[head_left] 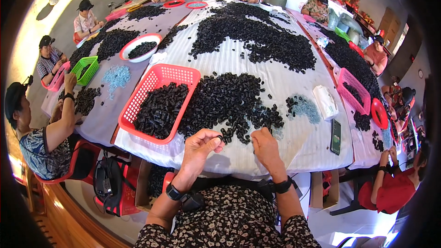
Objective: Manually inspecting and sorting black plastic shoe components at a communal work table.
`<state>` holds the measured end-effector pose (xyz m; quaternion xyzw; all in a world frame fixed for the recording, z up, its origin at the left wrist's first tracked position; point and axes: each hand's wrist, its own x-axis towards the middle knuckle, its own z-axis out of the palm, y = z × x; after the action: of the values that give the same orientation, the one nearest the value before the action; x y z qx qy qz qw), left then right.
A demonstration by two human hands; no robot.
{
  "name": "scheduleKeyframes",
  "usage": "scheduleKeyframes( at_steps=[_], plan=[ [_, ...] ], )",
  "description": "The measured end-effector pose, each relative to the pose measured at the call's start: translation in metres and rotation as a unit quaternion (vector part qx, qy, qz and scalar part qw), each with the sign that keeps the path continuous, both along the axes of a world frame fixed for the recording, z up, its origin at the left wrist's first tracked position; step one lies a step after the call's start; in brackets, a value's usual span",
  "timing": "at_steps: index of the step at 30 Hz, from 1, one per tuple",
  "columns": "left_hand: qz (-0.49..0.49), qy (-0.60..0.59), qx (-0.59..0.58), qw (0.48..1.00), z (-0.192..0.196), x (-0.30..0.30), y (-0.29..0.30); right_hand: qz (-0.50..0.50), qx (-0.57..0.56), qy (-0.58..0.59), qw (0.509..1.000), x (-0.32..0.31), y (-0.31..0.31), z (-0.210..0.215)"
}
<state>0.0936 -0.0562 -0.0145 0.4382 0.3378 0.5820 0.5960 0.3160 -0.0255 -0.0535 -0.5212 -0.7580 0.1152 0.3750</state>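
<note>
My left hand [200, 147] pinches a small black plastic ring [221, 138] between thumb and fingers at the near edge of the table. My right hand [265, 148] rests palm down beside it, fingers reaching into the pile of small black parts [229, 101] spread on the white striped cloth [294, 82]. A red plastic basket [158, 101], partly filled with the same black parts, sits just left of the pile. Both wrists wear black bands.
A small heap of pale blue parts [305, 108], a white packet [325, 102] and a dark phone [336, 136] lie to my right. A larger black pile [257, 36] covers the far table. Several seated people work around it, with red and green baskets and bowls.
</note>
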Motion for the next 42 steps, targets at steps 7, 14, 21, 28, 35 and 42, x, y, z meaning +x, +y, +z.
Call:
scheduleKeyframes(
  at_steps=[7, 14, 21, 28, 35, 42],
  plan=[
    [0.005, 0.002, -0.002, 1.0, 0.002, 0.002, -0.001, -0.013, 0.067, -0.124, 0.99, -0.014, 0.007, -0.02],
    [-0.002, 0.015, -0.005, 1.0, 0.0, 0.007, -0.002, 0.024, 0.061, -0.13, 0.989, -0.012, 0.006, -0.012],
    [0.012, 0.023, -0.009, 1.0, 0.002, 0.005, -0.003, -0.052, 0.097, -0.008, 0.994, 0.023, 0.017, 0.011],
    [0.027, 0.018, -0.014, 0.999, -0.002, 0.005, -0.002, -0.002, -0.034, -0.09, 0.995, 0.062, 0.002, 0.028],
    [0.018, 0.024, -0.008, 1.0, 0.0, 0.006, -0.004, 0.015, -0.078, -0.138, 0.987, 0.048, -0.002, 0.022],
    [0.02, 0.026, -0.006, 0.999, 0.0, 0.006, -0.004, 0.008, -0.016, -0.181, 0.983, 0.043, 0.005, -0.002]
  ],
)
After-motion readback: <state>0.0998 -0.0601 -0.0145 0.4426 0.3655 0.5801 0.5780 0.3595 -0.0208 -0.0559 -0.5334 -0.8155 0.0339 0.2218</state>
